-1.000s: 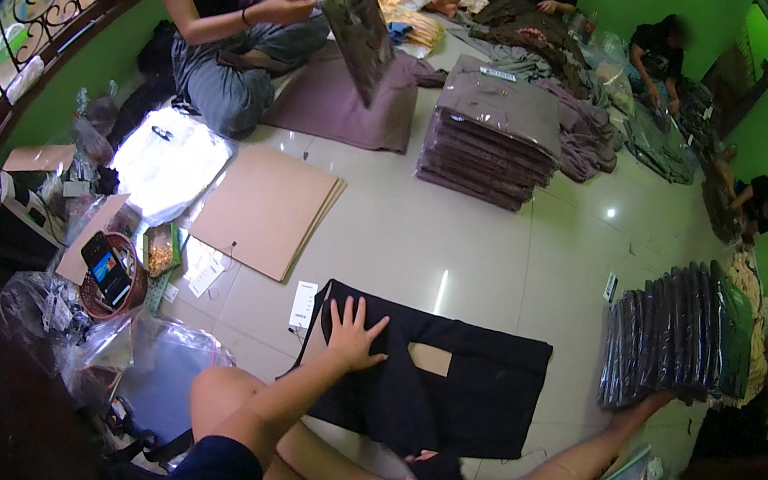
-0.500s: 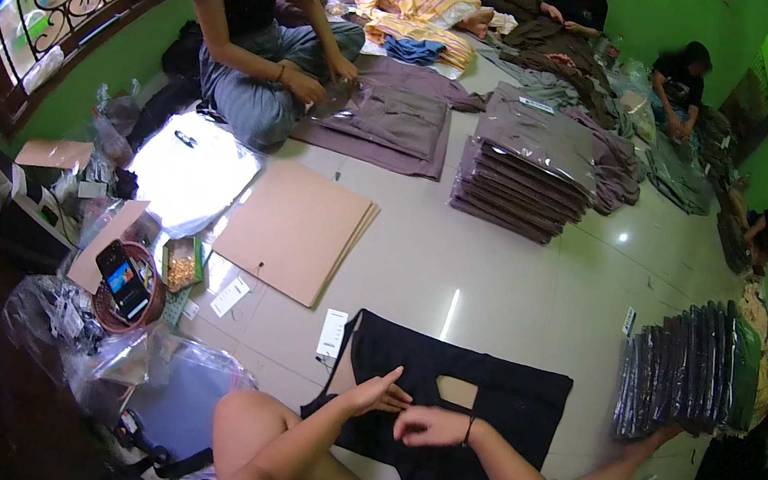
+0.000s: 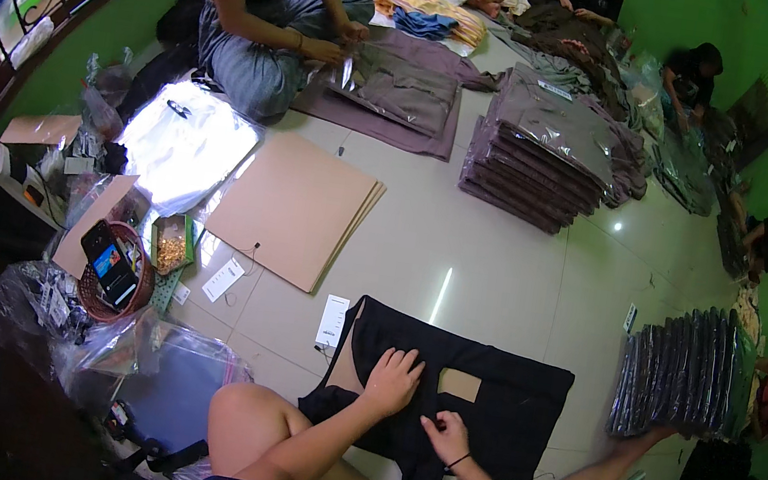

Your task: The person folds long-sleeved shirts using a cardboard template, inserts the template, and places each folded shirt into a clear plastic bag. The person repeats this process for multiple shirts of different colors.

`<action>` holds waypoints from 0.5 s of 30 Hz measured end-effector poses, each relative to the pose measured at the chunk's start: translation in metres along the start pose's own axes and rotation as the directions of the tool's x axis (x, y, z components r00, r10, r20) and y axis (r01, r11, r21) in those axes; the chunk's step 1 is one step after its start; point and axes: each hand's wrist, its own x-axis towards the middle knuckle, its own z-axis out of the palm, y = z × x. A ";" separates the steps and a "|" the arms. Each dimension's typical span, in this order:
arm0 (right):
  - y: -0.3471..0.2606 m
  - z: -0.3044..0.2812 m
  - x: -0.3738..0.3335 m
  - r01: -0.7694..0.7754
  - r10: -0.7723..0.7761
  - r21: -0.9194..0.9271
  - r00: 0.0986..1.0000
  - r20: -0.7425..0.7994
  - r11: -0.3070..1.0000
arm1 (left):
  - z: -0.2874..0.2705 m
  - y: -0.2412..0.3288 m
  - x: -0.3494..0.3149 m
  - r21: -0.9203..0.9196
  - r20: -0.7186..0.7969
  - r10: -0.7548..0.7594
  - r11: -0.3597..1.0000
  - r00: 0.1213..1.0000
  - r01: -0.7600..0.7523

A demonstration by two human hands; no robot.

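Note:
A black garment (image 3: 507, 410) lies folded around brown cardboard (image 3: 460, 385) on the floor in front of me. The board shows through a gap in the middle and along the left edge. My left hand (image 3: 396, 381) rests on the cloth left of that gap, its fingers laid out flat. Nearer to me, my right hand (image 3: 446, 439) has its fingertips pinched at the edge of a black strip of the garment, which hangs down toward my foot. A white tag (image 3: 331, 321) on a string lies by the garment's upper left corner.
Cardboard sheets (image 3: 295, 208) lie beyond on the left, near a basket with a phone (image 3: 110, 265) and a small green box (image 3: 172, 245). Bagged garments stand in a stack (image 3: 543, 154) farther off and in a row (image 3: 684, 376) at right. A co-worker (image 3: 256, 35) sits at far left.
My left hand has come down from above the garment to lie flat on it. The right hand has shifted slightly right and toward me, its fingers now pinched at the cloth.

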 end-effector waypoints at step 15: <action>0.006 -0.084 -0.070 -0.506 0.186 -0.091 0.141 0.972 0.858 | 0.006 -0.002 -0.011 0.099 0.034 0.020 0.995 0.999 -0.023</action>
